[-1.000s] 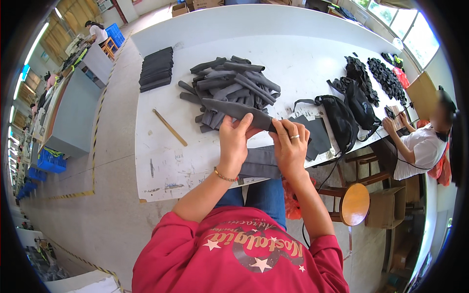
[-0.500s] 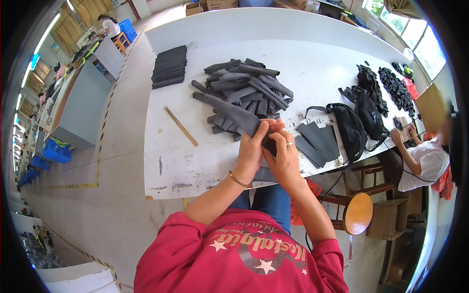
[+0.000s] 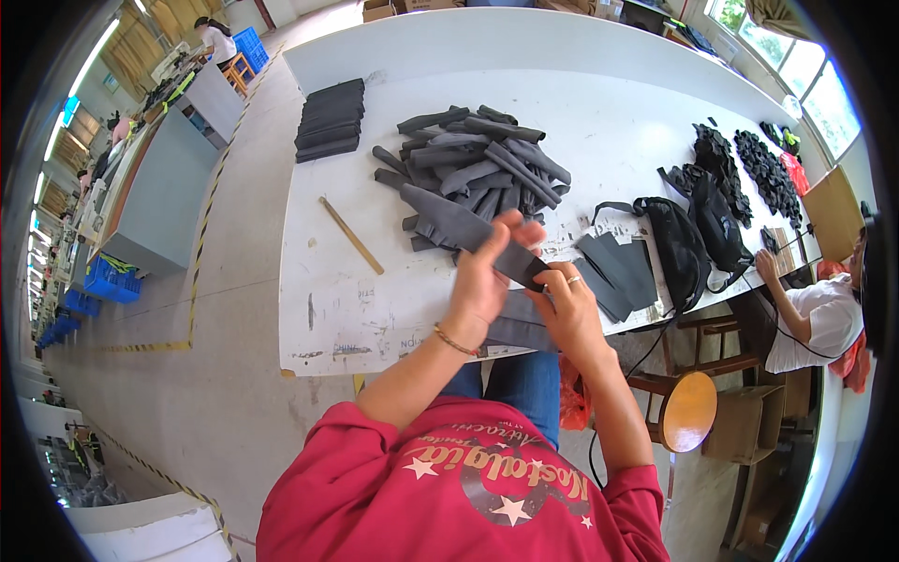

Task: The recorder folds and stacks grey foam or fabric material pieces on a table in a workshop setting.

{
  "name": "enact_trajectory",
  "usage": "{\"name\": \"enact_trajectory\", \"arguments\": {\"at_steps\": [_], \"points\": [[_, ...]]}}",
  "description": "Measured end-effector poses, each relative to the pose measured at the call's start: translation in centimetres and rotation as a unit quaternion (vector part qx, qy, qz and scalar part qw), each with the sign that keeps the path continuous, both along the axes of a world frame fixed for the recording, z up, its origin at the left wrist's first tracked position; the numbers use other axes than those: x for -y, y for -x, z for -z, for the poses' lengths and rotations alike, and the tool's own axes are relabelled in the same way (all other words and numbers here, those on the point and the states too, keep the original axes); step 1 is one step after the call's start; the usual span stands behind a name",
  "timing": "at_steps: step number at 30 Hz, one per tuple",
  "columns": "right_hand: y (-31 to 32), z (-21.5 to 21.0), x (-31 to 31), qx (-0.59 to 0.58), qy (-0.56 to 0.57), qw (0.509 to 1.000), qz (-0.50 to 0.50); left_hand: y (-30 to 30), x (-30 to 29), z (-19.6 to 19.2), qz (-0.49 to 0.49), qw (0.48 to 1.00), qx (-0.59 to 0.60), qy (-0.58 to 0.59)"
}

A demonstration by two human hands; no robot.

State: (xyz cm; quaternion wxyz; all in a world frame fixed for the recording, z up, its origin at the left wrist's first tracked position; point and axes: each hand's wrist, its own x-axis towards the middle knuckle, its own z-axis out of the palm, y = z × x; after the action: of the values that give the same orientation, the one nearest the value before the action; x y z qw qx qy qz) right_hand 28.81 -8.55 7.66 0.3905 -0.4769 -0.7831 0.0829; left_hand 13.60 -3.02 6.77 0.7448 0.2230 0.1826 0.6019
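Note:
A long dark grey fabric strip [image 3: 449, 216] stretches over the near side of a pile of similar strips [image 3: 459, 164]. My right hand [image 3: 569, 304] pinches its near end between thumb and fingers. Around the middle of that strip, my left hand [image 3: 480, 281] has its fingers apart and slightly blurred; the thumb lies close to the cloth, and whether it presses on it is hard to see. Under my hands, at the table's near edge, more grey fabric pieces [image 3: 515, 328] lie flat, partly covered by my wrists.
On the white table [image 3: 323, 309] lie a wooden stick [image 3: 351, 236], a neat stack of black pieces [image 3: 330, 120], flat dark panels [image 3: 618, 272] and black bags [image 3: 670, 248]. A co-worker [image 3: 815, 318] sits at the right. A stool [image 3: 688, 412] stands near my right side.
My right hand has moved right and slightly down, drawing the strip's near end out into view. My left hand's fingers have spread away from the strip. The view has shifted slightly.

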Motion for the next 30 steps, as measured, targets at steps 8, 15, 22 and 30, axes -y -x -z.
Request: {"name": "enact_trajectory", "arguments": {"at_steps": [8, 15, 22, 30], "points": [[-0.2, -1.9, -1.1, -0.046, -0.101, 0.992, -0.056, -0.8, 0.3, -2.6, -0.066, 0.995, 0.013, -0.067], [0.3, -2.2, -1.2, -0.051, -0.113, 0.990, -0.069, -1.7, 1.4, -1.9, -0.068, 0.995, 0.048, -0.061], [0.4, -2.0, -1.5, -0.061, -0.107, 0.990, -0.073, -2.1, 1.6, -1.2, -0.053, 0.994, 0.060, -0.070], [1.3, -2.2, -0.8, -0.181, 0.073, 0.981, -0.017, -1.4, 1.1, -1.4, -0.028, 0.997, 0.057, -0.032]]}}
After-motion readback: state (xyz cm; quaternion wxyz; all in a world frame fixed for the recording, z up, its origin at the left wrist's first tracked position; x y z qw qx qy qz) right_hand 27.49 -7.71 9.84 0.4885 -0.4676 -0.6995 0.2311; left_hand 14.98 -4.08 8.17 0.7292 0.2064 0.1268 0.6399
